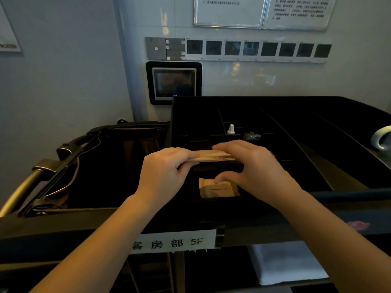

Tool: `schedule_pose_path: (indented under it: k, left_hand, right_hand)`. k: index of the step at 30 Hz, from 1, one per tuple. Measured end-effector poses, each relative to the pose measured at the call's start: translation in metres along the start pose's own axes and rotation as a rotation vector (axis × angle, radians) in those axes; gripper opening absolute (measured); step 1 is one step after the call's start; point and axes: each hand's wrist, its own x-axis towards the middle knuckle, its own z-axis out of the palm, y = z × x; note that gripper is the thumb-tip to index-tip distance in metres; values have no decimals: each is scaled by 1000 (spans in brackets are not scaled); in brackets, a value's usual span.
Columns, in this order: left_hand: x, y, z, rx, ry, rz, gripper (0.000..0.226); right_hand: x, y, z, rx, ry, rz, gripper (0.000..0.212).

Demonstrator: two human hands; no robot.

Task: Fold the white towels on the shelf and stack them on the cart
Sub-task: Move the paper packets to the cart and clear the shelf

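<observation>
I can see only one white towel (287, 264). It lies folded on a shelf low down in the cart (275, 216), at the bottom right, and my right arm covers part of it. The dark shelf around it is hard to make out.

My left hand (167, 172) is curled and pinches one end of a thin stack of brown paper packets (211, 156) between thumb and fingers. My right hand (251, 166) is over the other end. Its fingers lie across the top and its thumb is spread out below, well apart from them. I cannot tell if the right hand is really gripping the stack or just resting on it, because the hand hides that end.

Below the hands, one more brown packet (220, 190) lies flat in a small box of the black tray (306, 132) on top of the cart. Farther back in the tray stands a little white bottle (231, 129), with a shiny small thing beside it that is too blurry to name.

A white label (173, 242) is stuck on the cart's front bar. A dark bag (88, 166) hangs at the left. A small screen (174, 82) is on the wall behind.
</observation>
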Motion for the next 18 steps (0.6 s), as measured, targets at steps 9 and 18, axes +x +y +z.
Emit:
schedule_pose_path:
  k: [9,18]
  left_hand:
    - [-3,7,15,25,-85,95,15]
    - [25,-3,38,314,-535,135,11]
  right_hand:
    - [-16,9,-3,-236,133,-180,15]
    - [-1,23,9,-302,-265,-24,20]
